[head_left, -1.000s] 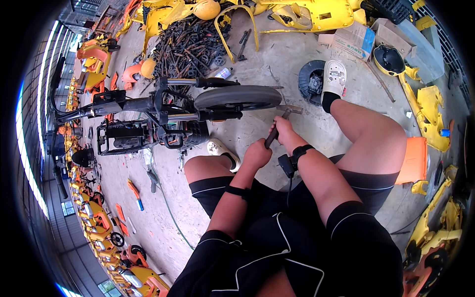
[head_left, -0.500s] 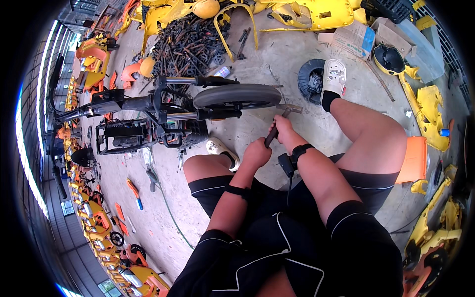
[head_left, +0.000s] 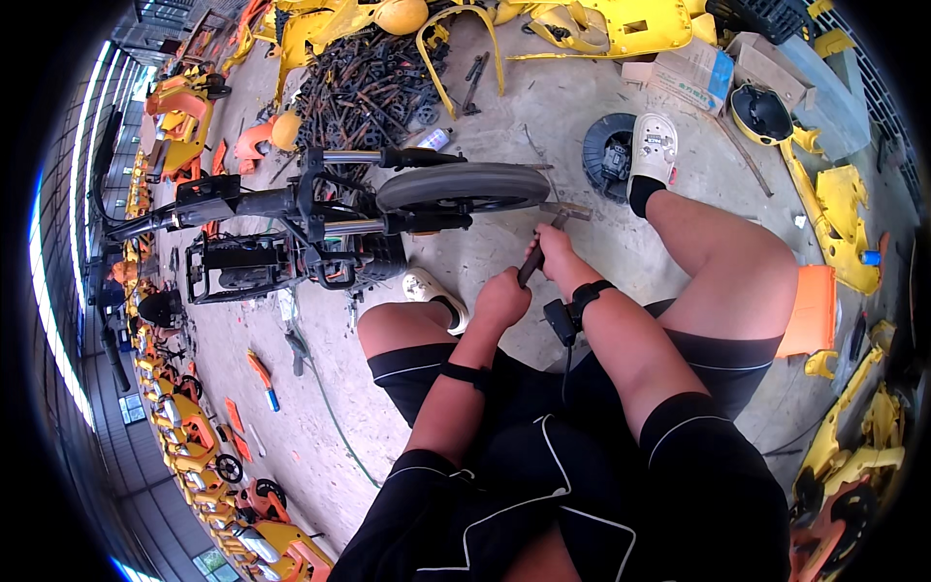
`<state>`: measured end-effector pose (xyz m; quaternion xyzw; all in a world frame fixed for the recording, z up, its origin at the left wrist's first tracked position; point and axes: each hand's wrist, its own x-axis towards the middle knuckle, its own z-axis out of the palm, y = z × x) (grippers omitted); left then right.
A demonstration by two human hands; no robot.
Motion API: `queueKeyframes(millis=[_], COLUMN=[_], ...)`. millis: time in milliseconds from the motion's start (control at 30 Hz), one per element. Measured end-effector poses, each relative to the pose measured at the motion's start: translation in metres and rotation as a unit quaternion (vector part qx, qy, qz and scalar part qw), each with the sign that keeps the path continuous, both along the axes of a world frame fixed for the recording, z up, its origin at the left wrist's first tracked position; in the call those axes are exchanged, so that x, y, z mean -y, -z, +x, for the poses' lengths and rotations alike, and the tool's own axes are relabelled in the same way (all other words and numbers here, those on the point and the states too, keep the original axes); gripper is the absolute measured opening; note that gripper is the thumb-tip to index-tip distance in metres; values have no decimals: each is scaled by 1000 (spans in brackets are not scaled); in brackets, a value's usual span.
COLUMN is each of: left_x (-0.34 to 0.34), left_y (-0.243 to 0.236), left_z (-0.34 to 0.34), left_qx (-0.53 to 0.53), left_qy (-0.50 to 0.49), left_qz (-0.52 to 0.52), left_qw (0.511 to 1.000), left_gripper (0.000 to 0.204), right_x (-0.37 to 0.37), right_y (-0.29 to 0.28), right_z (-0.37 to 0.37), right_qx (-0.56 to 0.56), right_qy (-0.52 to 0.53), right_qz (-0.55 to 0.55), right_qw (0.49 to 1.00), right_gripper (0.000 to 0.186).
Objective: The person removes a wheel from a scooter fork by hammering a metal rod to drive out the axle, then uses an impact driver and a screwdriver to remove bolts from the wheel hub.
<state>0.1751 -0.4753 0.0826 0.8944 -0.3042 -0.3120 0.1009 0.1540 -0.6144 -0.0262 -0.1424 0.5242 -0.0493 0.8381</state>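
Note:
Both my hands grip one hammer (head_left: pixel 530 263) with a dark handle. My left hand (head_left: pixel 503 297) is closed round the lower end of the handle. Higher up, just below the head, my right hand (head_left: pixel 554 251) wraps it. The hammer's metal head (head_left: pixel 565 210) points away from me, close to the right end of a black-tyred wheel (head_left: pixel 465 187). That wheel sits in the fork (head_left: pixel 398 157) of a stripped black scooter frame (head_left: pixel 262 201) lying on its side to the left. Whether the head touches the tyre I cannot tell.
Beyond the wheel lies a heap of dark metal parts (head_left: pixel 364 87) with a spray can (head_left: pixel 435 139) beside it. A round black part (head_left: pixel 611 155) rests by my right shoe (head_left: pixel 655 147). Yellow panels (head_left: pixel 630 29) and cartons (head_left: pixel 690 78) stand at the back. A green hose (head_left: pixel 335 412) crosses the floor.
Almost nothing differs. Both hands keep the same grip on the hammer, and the wheel and frame appear shifted only very slightly left in the picture.

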Motion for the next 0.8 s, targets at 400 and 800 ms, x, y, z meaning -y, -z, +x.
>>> queueKeyframes(millis=[400, 800], left_x=[1, -1], left_y=[-12, -6], left_z=[3, 9], left_qx=[39, 69], left_qy=[7, -4], left_qz=[24, 26], left_qw=[999, 997], left_gripper=[22, 21], right_x=[-3, -8], right_y=[7, -5], right_z=[3, 2], right_qx=[5, 15], right_qy=[-27, -145], right_qz=[-5, -39], right_qw=[1000, 989], right_gripper=[21, 26])
